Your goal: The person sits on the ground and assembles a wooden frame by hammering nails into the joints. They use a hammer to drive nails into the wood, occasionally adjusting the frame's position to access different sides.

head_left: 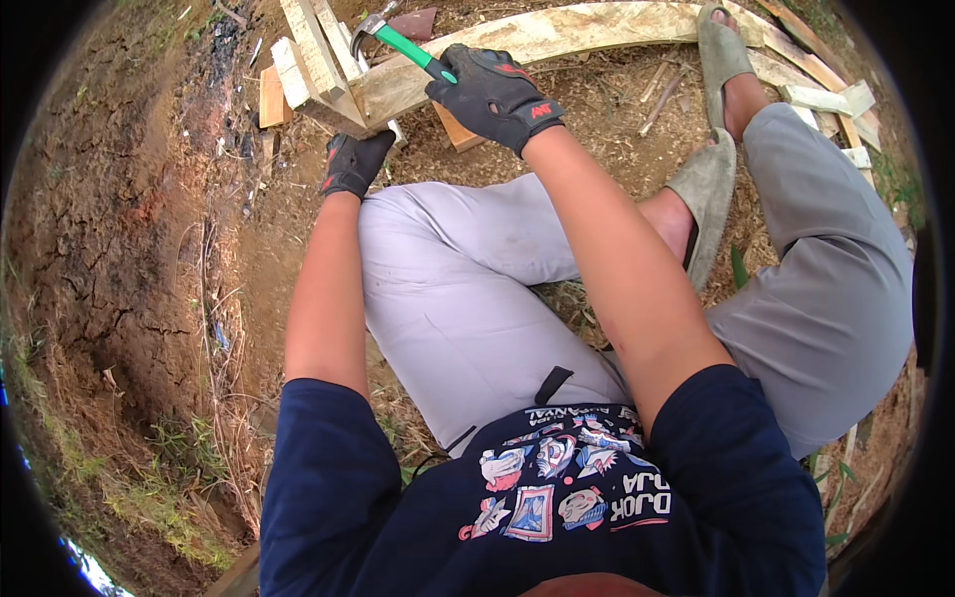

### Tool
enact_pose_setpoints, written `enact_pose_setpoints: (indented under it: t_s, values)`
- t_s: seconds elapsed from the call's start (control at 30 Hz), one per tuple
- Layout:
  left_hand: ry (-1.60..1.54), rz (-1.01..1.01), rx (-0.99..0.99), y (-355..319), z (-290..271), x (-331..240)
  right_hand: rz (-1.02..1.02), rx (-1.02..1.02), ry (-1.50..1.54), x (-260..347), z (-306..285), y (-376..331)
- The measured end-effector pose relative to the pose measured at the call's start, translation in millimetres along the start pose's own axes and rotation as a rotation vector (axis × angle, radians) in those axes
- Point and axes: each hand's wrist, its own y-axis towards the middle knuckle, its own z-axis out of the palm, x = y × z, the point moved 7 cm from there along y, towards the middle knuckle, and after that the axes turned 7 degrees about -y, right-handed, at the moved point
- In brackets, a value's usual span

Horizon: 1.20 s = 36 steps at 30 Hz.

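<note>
My right hand (489, 97), in a black glove with red marks, is closed round the handle of a claw hammer (406, 47). The hammer has a green and black handle, and its metal head points to the upper left, over the wood. A long pale wooden plank (557, 38) runs across the top, and short wooden blocks (310, 84) stand at its left end. My left hand (356, 164), gloved the same way, is closed against the near lower corner of this wood. Its fingertips are partly hidden there.
Bare brown soil (119, 199) with dry twigs lies to the left. An orange-brown wood offcut (456, 129) is under the plank. More wooden strips (831, 99) lie at the far right, beside my sandalled feet (708, 189). My bent legs (477, 289) fill the middle.
</note>
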Motion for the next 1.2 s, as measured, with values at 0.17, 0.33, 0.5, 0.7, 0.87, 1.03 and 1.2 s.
enact_pose_setpoints:
  t_s: [0.17,0.33,0.5,0.7,0.87,1.03,1.2]
  values:
    - [0.003,-0.005,0.024,2,1,7,-0.098,0.066,-0.059,12,8,11]
    - [-0.063,0.012,0.007,1,5,12,-0.139,0.075,-0.100,13,1,14]
    - [0.076,0.128,-0.093,-1,-1,5,-0.185,0.112,-0.105,15,-3,14]
    - [-0.032,0.086,-0.052,1,2,1,-0.098,0.059,-0.032,14,21,3]
    - [0.000,0.120,-0.110,2,3,12,-0.062,0.060,0.012,18,31,-8]
    - [0.032,0.146,-0.118,1,3,9,-0.097,0.066,-0.008,13,23,-1]
    - [-0.044,0.118,-0.126,1,3,15,-0.155,0.053,-0.025,12,20,6]
